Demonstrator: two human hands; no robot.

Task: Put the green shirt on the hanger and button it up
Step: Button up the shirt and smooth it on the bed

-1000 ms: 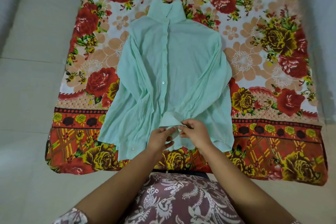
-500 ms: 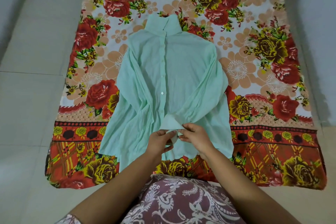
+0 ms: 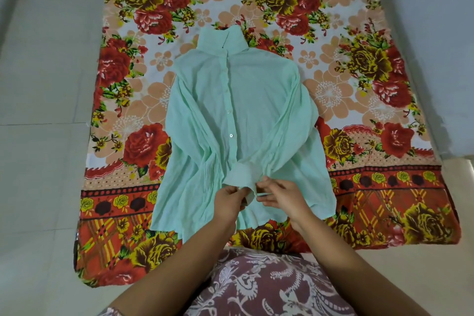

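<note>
Our left hand and right hand each pinch the front edge of the green shirt at lower centre. It lies flat on the floral sheet, its button line running up-frame from both hands.

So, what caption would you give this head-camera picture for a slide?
Left hand and right hand pinch the lower front of a green shirt lying flat on a flowered cloth.
</note>
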